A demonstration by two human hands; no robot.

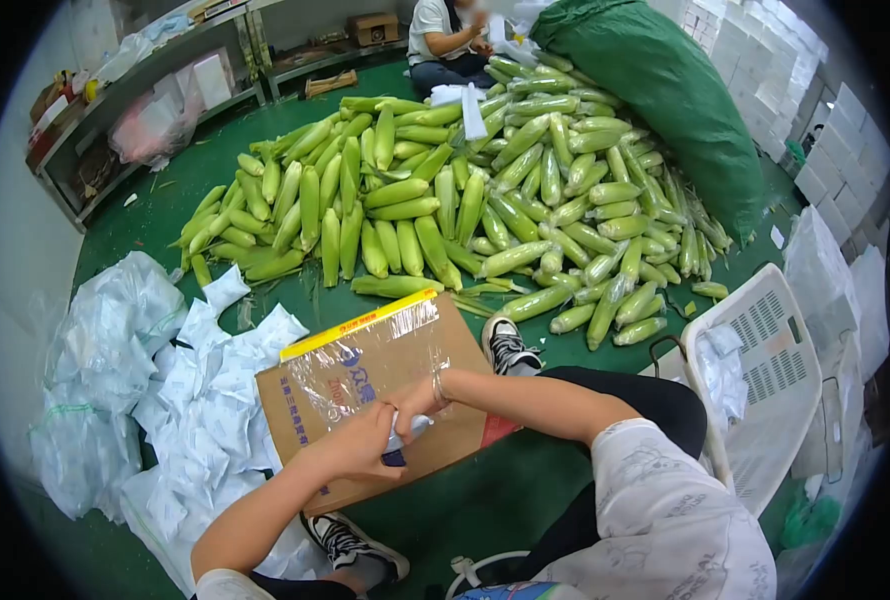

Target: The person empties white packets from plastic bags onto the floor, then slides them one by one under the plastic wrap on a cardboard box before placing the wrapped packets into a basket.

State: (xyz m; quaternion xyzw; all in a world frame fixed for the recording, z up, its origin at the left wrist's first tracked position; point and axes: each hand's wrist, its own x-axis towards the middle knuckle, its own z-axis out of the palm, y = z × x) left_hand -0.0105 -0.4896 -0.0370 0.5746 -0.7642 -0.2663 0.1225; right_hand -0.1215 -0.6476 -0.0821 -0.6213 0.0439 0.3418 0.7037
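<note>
Clear plastic bag [365,365], yellow strip along top edge, flat on cardboard [465,425]. Left hand [350,447] and right hand [410,400] both pinching bag's lower edge.

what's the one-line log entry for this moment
left hand: grips small packet | right hand: on same packet | under: cardboard with clear bag | nearby: corn pile

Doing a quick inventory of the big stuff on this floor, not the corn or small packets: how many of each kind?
Cardboard sheet: 1
Green sack: 1
White plastic basket: 1
Sneakers: 2, the second
Total: 5
</note>
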